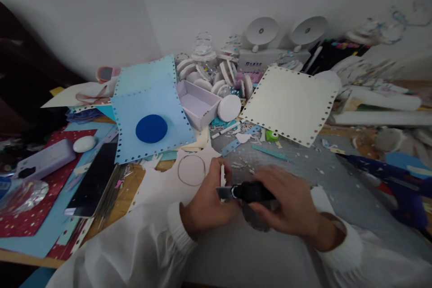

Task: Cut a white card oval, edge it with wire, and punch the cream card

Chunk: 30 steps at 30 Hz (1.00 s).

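My right hand (292,200) is wrapped around a black utility knife (253,192), whose wide blade points left. My left hand (205,204) grips a thin white foam piece (222,174), seen edge-on with a ragged side. The blade lies across this piece, close to the left fingers; whether it bites into it I cannot tell. Under my left forearm lies a white sheet (162,189) with uneven edges and a circle outline on it. A dark rounded shape below the right hand is too blurred to name.
A blue disc (151,128) rests on a blue punched-edge sheet (128,103). Behind stand a lilac box (199,103) and white discs (229,108). A cream sheet (290,99) lies back right, a glue gun (388,175) at right, a phone (92,180) at left. Scraps litter the grey mat (344,202).
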Each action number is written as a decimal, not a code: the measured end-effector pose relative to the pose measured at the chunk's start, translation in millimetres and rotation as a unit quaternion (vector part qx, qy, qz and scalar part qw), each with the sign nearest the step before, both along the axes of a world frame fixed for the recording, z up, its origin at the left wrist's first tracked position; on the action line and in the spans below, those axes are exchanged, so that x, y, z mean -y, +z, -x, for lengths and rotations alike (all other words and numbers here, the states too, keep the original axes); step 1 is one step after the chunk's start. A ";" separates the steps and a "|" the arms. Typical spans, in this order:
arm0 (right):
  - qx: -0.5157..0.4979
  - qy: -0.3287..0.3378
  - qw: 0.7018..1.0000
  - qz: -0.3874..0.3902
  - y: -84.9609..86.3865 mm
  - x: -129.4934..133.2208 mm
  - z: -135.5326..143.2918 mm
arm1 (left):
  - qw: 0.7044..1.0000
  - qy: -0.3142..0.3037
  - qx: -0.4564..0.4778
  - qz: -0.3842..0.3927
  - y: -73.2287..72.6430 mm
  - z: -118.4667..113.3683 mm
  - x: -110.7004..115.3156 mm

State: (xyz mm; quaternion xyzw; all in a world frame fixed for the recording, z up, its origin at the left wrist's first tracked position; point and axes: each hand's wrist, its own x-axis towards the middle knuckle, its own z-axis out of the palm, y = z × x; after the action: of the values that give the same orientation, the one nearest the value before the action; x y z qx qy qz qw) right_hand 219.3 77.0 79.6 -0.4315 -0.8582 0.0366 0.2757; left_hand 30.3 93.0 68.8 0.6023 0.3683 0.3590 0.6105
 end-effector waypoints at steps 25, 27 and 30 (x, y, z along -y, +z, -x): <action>0.007 0.014 0.998 -0.055 -5.7 -1.7 2.1 | 0.991 -0.038 -0.060 -0.111 -8.4 2.6 -2.5; 0.006 0.016 0.998 -0.054 -5.8 -2.3 1.1 | 0.991 -0.037 -0.051 -0.119 -6.4 2.3 -2.6; 0.008 0.019 0.999 -0.051 -6.4 -3.2 0.0 | 0.992 -0.031 -0.044 -0.117 -4.7 1.9 -2.8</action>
State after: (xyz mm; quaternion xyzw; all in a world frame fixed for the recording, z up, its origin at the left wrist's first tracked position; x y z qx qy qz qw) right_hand 219.3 80.2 73.3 -0.4011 -0.8689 -0.0051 0.2899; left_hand 28.4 95.8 64.1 0.6961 0.3312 0.3536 0.5298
